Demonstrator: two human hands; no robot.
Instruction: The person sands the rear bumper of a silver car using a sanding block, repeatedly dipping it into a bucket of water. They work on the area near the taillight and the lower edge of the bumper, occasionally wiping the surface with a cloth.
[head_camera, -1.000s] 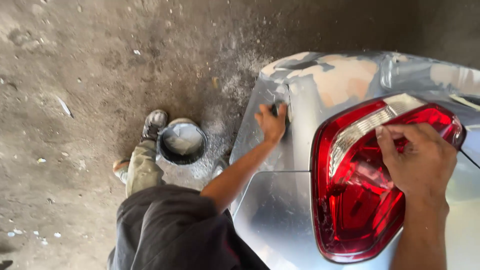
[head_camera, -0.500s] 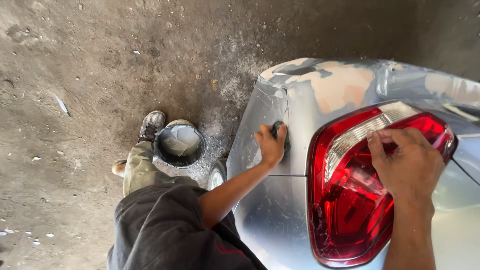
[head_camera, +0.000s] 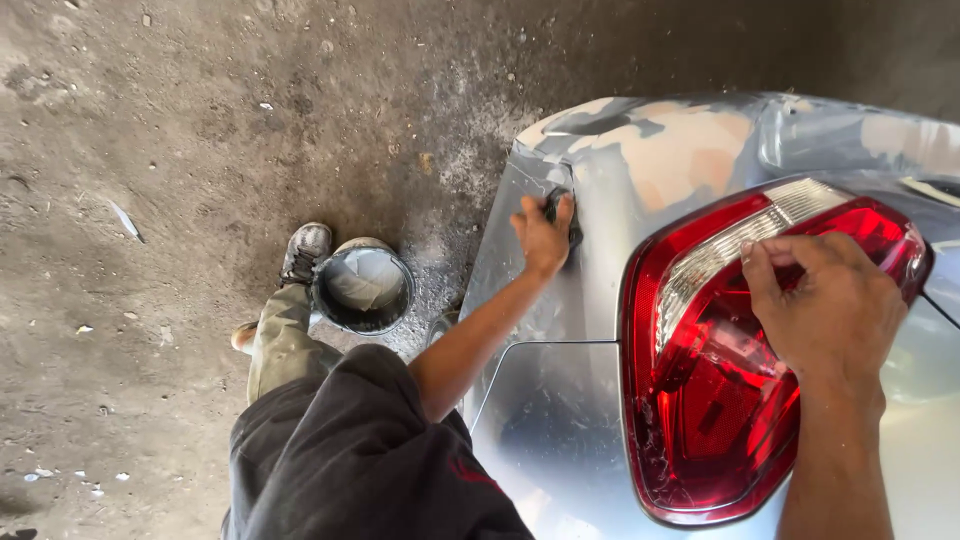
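On the far left there is only the floor (head_camera: 150, 150), a rough, dark ground of packed dirt or old concrete, with small pale chips and scraps lying over it. Toward the middle the ground becomes lighter, with a grey-white dust spread around the corner of the car.

Next comes the person's leg in olive trousers, ending in a worn grey shoe (head_camera: 305, 252). Just beside the shoe stands a round metal bucket (head_camera: 362, 288), open at the top, with a pale wet content inside; it rests on the dusty patch, near the car but not touching it, as far as I can see.

Then the left hand (head_camera: 545, 238) reaches forward with a straight arm. Its fingers are closed on a small dark sanding block (head_camera: 560, 212), which is pressed flat against the silver body panel (head_camera: 560, 440) at the edge of the rear corner. Only part of the block shows between the fingers.

Above and to the right of this hand, the panel carries patches of filler (head_camera: 680, 150) in beige and pink, mixed with grey spots where the paint is rubbed away. The lower metal looks matt and smeared.

Further right sits the red tail light (head_camera: 720, 400), glossy, with a clear strip at its upper side. The right hand (head_camera: 830, 310) lies on top of it, palm down, fingers bent over the lens and holding nothing; it only leans there.
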